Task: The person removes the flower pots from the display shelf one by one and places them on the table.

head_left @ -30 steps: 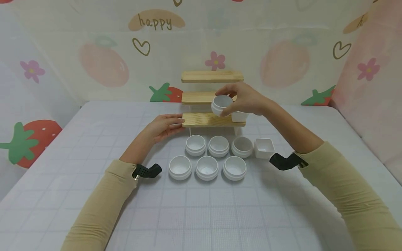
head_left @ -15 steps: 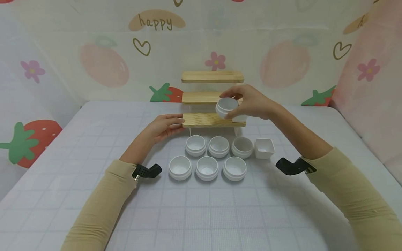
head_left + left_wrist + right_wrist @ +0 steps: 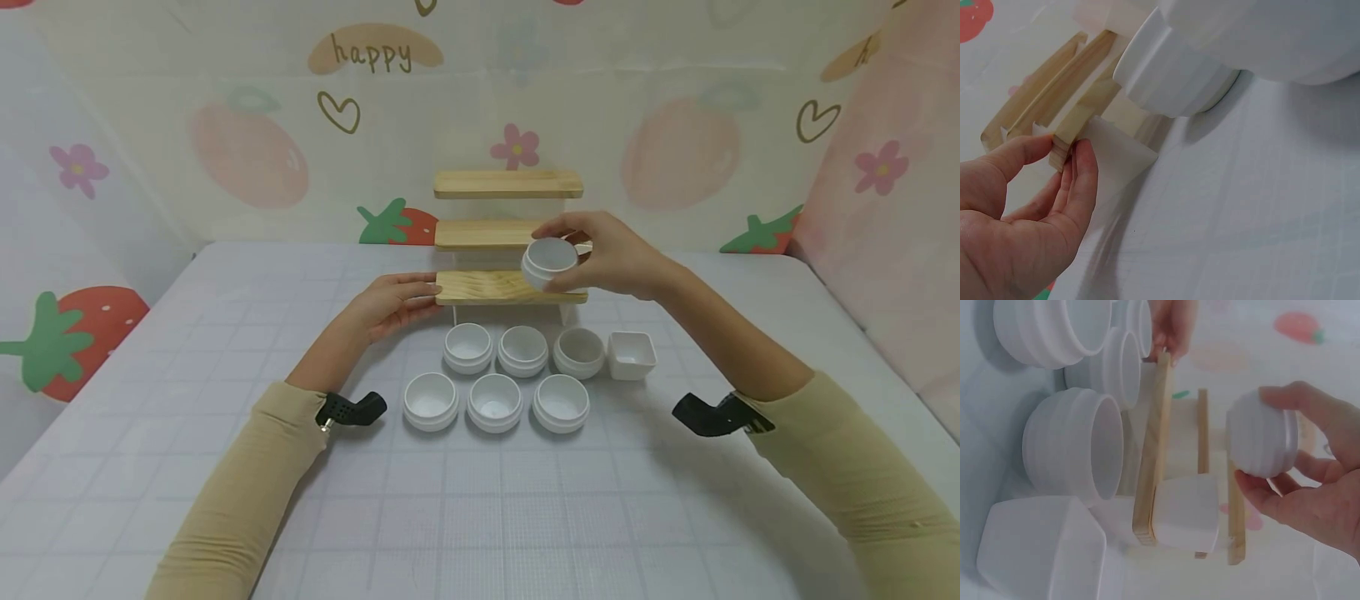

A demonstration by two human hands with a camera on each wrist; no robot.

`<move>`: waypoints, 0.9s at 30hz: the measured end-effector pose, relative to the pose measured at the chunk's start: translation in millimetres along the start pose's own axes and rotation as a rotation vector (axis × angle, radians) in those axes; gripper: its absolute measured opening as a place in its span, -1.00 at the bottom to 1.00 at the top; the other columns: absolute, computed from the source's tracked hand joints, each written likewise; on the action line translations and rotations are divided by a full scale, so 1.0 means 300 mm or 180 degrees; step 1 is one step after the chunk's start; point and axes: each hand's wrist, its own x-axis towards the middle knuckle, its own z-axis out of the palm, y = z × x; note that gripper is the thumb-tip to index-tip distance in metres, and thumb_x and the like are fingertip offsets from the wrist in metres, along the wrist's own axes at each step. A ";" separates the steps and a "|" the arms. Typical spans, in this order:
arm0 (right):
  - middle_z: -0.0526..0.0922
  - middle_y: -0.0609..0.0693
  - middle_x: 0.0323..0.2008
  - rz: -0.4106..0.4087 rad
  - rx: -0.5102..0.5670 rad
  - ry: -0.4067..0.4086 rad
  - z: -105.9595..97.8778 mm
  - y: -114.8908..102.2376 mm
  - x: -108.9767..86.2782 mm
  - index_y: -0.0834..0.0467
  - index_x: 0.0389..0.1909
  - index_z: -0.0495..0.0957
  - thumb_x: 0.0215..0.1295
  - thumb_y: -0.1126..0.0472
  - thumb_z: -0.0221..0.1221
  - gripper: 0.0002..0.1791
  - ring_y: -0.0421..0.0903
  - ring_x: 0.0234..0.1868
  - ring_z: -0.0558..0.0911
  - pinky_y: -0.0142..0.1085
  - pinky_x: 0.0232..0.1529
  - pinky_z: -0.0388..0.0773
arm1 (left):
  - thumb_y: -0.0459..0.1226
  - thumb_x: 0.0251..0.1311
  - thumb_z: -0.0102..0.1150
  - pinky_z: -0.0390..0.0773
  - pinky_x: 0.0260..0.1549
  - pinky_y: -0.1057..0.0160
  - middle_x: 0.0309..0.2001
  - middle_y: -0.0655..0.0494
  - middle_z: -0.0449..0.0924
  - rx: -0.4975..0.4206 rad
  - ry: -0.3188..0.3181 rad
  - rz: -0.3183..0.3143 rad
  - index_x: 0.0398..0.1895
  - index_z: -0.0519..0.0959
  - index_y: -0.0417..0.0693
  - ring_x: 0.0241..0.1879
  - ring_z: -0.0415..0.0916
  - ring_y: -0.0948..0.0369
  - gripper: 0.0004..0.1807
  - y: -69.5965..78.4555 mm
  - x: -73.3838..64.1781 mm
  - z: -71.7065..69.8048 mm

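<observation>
A small round white pot (image 3: 547, 262) is pinched by my right hand (image 3: 611, 254) in front of the tiered wooden shelf, over the right part of its lowest board (image 3: 487, 287). In the right wrist view the round pot (image 3: 1260, 434) hangs apart from the boards, thumb on one side and fingers on the other. A square white pot (image 3: 1186, 512) stands on the right end of the lowest board; in the head view my right hand mostly hides it. My left hand (image 3: 393, 304) grips the left end of that board, thumb above and fingers beneath in the left wrist view.
Several round white pots (image 3: 495, 403) stand in two rows on the table (image 3: 480, 517) before the shelf. Another square white pot (image 3: 632, 356) ends the back row at the right. The middle board (image 3: 480, 234) and top board (image 3: 507, 184) rise behind, near the printed backdrop.
My right hand has moved right and slightly down with the round pot, covering more of the square pot on the lowest board. My left hand stays at the board's left end.
</observation>
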 end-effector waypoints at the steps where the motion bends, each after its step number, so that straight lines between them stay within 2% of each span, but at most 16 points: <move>1: 0.60 0.24 0.19 -0.0003 0.0008 0.0006 0.000 0.002 -0.004 0.34 0.29 0.55 0.11 0.45 0.46 -0.34 0.16 0.17 0.61 -0.30 0.12 0.70 | -0.46 0.56 0.03 0.74 0.08 0.34 0.44 -0.22 0.30 -0.0002 -0.0004 0.0004 0.62 0.17 -0.35 -0.15 0.67 0.28 -0.37 0.000 0.000 0.000; 4: 0.59 0.24 0.22 -0.0011 0.0055 0.0014 0.000 0.008 -0.016 0.34 0.29 0.55 0.12 0.45 0.46 -0.35 0.18 0.19 0.61 -0.23 0.17 0.70 | -0.46 0.57 0.01 0.75 0.04 0.36 0.46 -0.24 0.28 -0.0007 -0.0018 0.0017 0.62 0.16 -0.36 -0.16 0.67 0.29 -0.38 0.000 -0.001 0.000; 13: 0.58 0.21 0.27 -0.0027 0.0191 0.0040 0.003 0.020 -0.051 0.33 0.30 0.54 0.13 0.42 0.49 -0.33 0.12 0.18 0.59 -0.45 0.01 0.67 | -0.45 0.57 0.01 0.72 0.12 0.33 0.51 -0.27 0.24 0.0036 -0.0027 0.0010 0.62 0.15 -0.35 -0.09 0.64 0.26 -0.38 0.001 0.001 -0.002; 23: 0.61 0.16 0.22 0.0041 0.0191 0.0179 0.001 0.030 -0.101 0.30 0.30 0.55 0.13 0.38 0.52 -0.33 0.07 0.16 0.60 -0.47 0.02 0.68 | -0.45 0.58 0.01 0.73 0.12 0.33 0.49 -0.27 0.26 0.0010 -0.0017 0.0002 0.62 0.15 -0.35 -0.09 0.64 0.25 -0.38 0.000 0.000 -0.001; 27: 0.59 0.16 0.28 0.0054 0.0116 0.0148 -0.003 0.027 -0.123 0.29 0.34 0.53 0.15 0.37 0.53 -0.29 0.07 0.19 0.59 -0.48 0.05 0.67 | -0.45 0.58 0.01 0.74 0.08 0.35 0.49 -0.26 0.26 -0.0005 -0.0012 -0.0009 0.63 0.16 -0.34 -0.12 0.66 0.27 -0.38 0.003 -0.005 0.000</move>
